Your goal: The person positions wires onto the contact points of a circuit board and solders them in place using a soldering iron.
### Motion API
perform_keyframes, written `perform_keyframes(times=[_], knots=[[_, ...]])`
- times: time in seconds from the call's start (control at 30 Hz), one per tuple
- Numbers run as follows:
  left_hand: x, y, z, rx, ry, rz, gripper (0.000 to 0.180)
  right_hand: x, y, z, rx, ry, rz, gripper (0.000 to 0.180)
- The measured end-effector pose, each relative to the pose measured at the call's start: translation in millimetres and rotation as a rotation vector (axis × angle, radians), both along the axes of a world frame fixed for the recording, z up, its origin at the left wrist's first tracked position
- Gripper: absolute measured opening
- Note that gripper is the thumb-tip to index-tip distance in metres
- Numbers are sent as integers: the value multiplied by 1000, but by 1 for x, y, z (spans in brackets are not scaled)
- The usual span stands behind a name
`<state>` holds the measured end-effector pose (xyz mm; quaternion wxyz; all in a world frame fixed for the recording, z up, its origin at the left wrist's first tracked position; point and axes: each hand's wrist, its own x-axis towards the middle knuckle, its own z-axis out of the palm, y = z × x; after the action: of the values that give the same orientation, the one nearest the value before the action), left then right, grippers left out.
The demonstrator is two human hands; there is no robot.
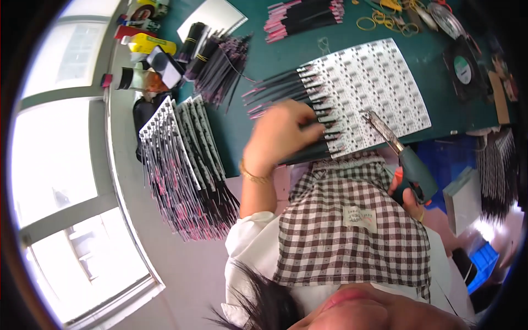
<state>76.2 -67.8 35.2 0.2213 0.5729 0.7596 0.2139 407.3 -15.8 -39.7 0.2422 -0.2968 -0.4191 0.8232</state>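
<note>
At the near side of the dark green desk (280, 55), close to its front edge, lies a flat white printed circuit panel (374, 82) covered in rows of small dark marks, with thin black wires with pinkish tips (280, 82) fanned along its left border. The left hand (280, 132) bends over that border, its fingers curled toward the inner wire ends with the thumb apart from them; motion blur hides whether they pinch a wire, so I cannot tell. The right hand (410, 201) has its fingers wrapped around a steel-nosed hand tool with dark green grips (407, 159), whose nose slants up and left over the middle of the panel; contact with the surface cannot be made out. The step in hand looks like handling wires individually along the border. To do it well, I would steady the panel, take each wire near its inner end, keep neighbours from crossing, and hold the metal nose clear of the printed face. The wires point to the person's left, their loose tips dipping slightly toward the person. The panel alone looks nearly square, with no clear long axis; together with its wires, it is longest from side to side, the right end tilted slightly away from the person.
</note>
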Motion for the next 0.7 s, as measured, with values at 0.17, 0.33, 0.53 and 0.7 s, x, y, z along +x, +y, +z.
perform_keyframes(times=[0.17,0.33,0.53,0.7], knots=[[-153,18,-8,-30,640,774,37,1,5,-15,208,61,125,47],[-211,19,-54,-222,529,696,34,-2,8,-16,309,-26,221,53],[-180,13,-29,373,355,683,17,4,-3,-14,209,-75,215,57],[-57,11,9,499,-415,419,11,-5,0,-6,191,-71,171,62]])
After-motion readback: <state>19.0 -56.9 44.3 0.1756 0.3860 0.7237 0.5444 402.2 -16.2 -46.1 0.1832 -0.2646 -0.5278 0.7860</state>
